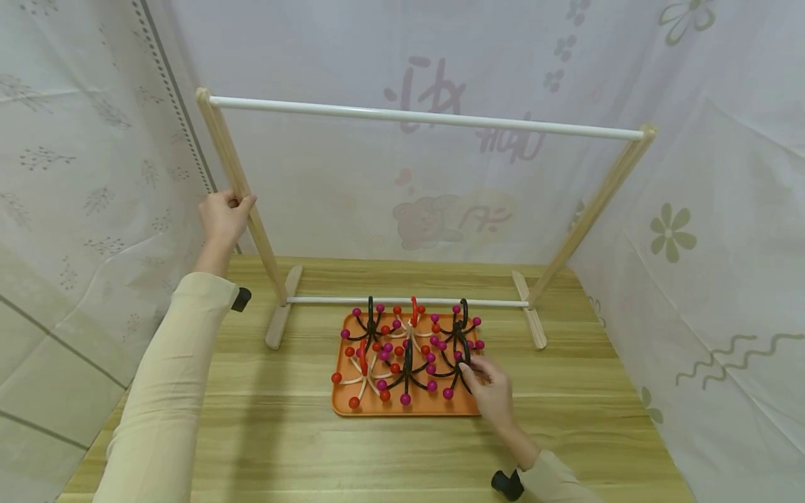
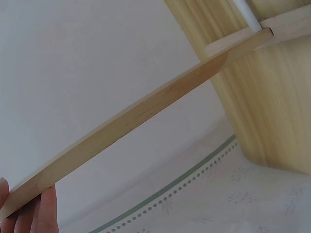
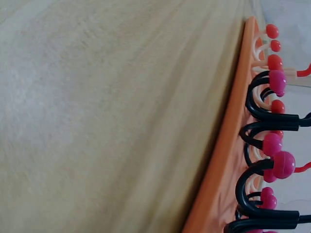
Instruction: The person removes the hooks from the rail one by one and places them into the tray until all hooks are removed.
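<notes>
My left hand [image 1: 225,222] grips the left wooden post [image 1: 259,241] of a standing rack, about halfway up. The left wrist view shows its fingers [image 2: 47,211] around the post's edge. My right hand [image 1: 492,392] pinches the hook of a black multi-arm hook hanger [image 1: 466,351] at the front right of an orange tray [image 1: 371,410]. Magenta balls cap that hanger's curved arms. Beside it stand a black hanger [image 1: 408,363] and a cream hanger [image 1: 365,367] with a red hook and red balls. In the right wrist view the hand itself is out of sight.
Behind these, another cream hanger [image 1: 413,321] stands between two black ones, a left one [image 1: 371,327] and a right one [image 1: 458,327]. The rack has a white top bar [image 1: 428,119], a lower bar [image 1: 314,300] and wooden feet on the wood-grain table [image 1: 302,454]. Patterned curtains [image 1: 723,244] surround it.
</notes>
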The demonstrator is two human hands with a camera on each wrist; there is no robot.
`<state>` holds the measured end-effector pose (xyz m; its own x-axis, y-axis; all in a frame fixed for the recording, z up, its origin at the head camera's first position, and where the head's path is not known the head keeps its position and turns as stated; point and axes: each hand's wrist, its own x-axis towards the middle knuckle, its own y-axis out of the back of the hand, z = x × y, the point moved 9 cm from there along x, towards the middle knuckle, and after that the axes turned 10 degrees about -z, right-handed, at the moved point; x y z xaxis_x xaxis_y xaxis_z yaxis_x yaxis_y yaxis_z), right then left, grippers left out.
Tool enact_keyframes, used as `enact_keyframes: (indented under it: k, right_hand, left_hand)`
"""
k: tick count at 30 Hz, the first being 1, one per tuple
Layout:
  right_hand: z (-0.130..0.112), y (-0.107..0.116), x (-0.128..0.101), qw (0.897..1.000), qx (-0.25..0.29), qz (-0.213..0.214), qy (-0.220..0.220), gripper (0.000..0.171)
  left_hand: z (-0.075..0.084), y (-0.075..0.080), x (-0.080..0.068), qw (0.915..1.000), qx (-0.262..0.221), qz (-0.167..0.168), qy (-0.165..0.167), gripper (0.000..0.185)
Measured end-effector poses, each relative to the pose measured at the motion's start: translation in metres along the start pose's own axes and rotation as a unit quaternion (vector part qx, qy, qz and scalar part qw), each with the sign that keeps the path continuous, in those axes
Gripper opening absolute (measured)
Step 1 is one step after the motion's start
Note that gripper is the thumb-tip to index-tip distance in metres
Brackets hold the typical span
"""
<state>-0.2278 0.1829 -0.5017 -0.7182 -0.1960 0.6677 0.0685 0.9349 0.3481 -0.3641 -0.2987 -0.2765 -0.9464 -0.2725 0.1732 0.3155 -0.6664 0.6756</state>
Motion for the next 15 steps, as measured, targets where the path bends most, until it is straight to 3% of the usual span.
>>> enact_keyframes:
  k: [4,8,15]
  right_hand:
    - [-0.042,0.002,0.016,1.000,0.010,0.000,-0.025,0.016]
    - [-0.055,0.002,0.020,0.998,-0.013,0.005,-0.053,0.018]
    - [-0.055,0.001,0.019,0.998,-0.017,0.006,-0.066,0.016]
  left_hand:
    - [0.000,0.000,0.000,1.0000,0.004,0.001,0.000,0.037]
    - [0.000,0.000,0.000,1.0000,0.003,0.002,0.000,0.036]
    - [0.000,0.000,0.000,1.0000,0.001,0.004,0.000,0.036]
